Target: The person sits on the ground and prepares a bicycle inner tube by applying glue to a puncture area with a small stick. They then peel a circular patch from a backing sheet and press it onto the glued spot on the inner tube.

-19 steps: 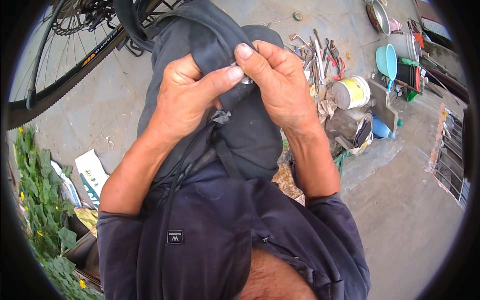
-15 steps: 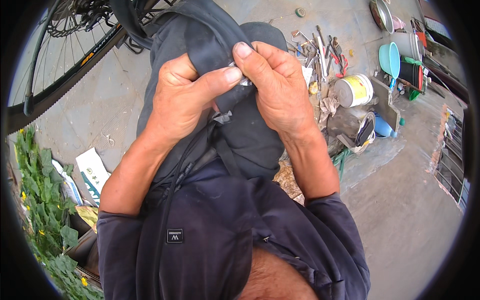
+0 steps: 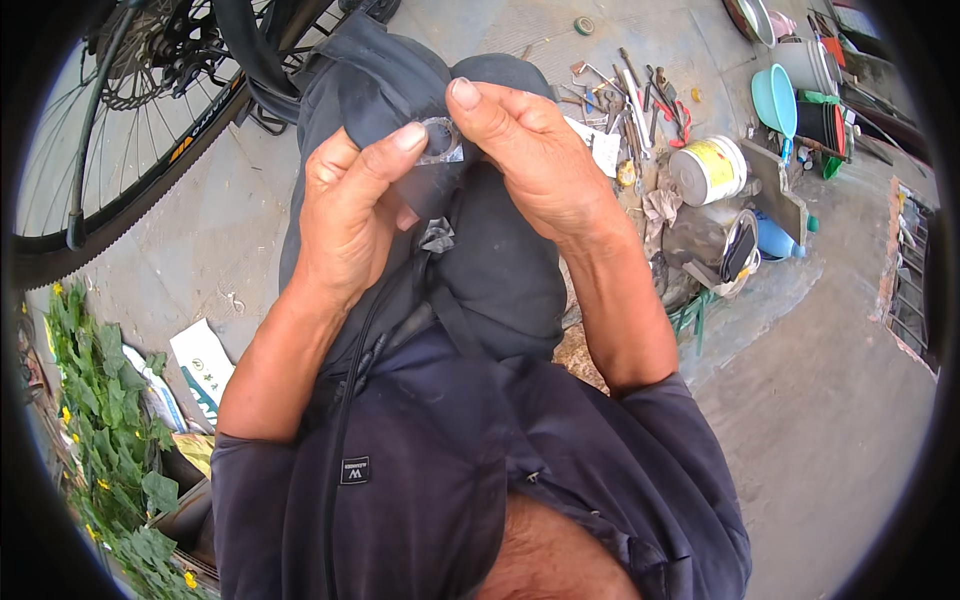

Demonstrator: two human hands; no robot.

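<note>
A black bicycle inner tube (image 3: 375,75) lies across my knees, running back toward the wheel. On its flattened part sits a dark round patch (image 3: 437,138) with a shiny, clear-looking edge. My left hand (image 3: 345,200) pinches the tube at the patch's left side, thumb on top and fingers curled beneath. From the right, my right hand (image 3: 545,160) grips the same stretch, its thumb raised along the tube's edge; most of its fingers are hidden underneath. A crumpled scrap of silvery foil (image 3: 437,235) rests on my lap below the tube.
At the upper left stands a bicycle wheel (image 3: 190,150). Several hand tools (image 3: 635,110) are spread on the ground to the right, near a white bucket (image 3: 705,170) and a turquoise basin (image 3: 775,100). Leafy plants (image 3: 110,420) grow at the left.
My thumbs have moved apart, uncovering the round patch between them. The right thumb has lifted off the patch. My view has shifted slightly.
</note>
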